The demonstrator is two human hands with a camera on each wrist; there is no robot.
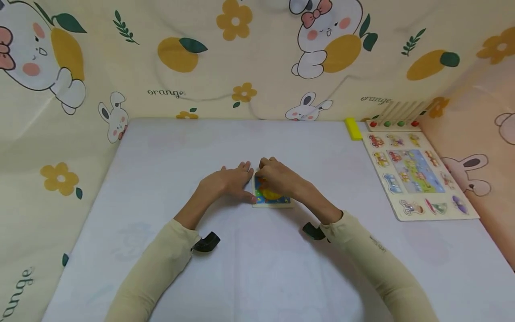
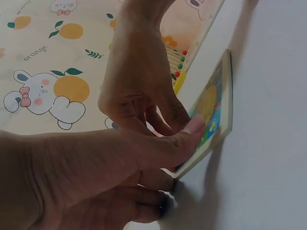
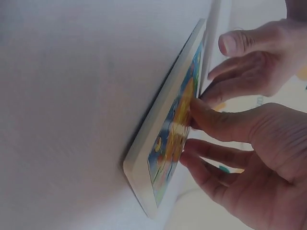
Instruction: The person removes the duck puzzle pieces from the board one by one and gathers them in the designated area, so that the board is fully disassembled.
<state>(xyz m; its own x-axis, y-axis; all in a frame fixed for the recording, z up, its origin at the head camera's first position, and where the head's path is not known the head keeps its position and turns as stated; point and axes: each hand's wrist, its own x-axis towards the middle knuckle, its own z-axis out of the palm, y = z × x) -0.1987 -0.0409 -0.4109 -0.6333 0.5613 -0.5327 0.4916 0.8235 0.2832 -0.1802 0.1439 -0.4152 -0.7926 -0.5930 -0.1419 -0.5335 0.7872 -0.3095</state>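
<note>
A small square picture puzzle board (image 1: pixel 271 205) with a pale wooden rim lies on the white table, showing a yellow-orange figure on blue. My left hand (image 1: pixel 229 182) is at its left side, fingers fairly straight and thumb resting at the near left corner; the left wrist view shows that thumb (image 2: pixel 194 124) over the rim. From the right, my right hand (image 1: pixel 281 179) reaches over the board's far part with bent fingers. In the right wrist view its thumb (image 3: pixel 204 112) and fingertips (image 3: pixel 188 155) stand apart at the picture's face; whether they pinch a piece I cannot tell.
At the right side of the table (image 1: pixel 161 147) lies a larger board (image 1: pixel 380 181) with several picture pieces. Behind it is a wooden rack (image 1: pixel 394 127) with red and green beads, and a yellow block (image 1: pixel 353 129) sits beside that. A patterned cloth (image 1: pixel 265 58) hangs along the back.
</note>
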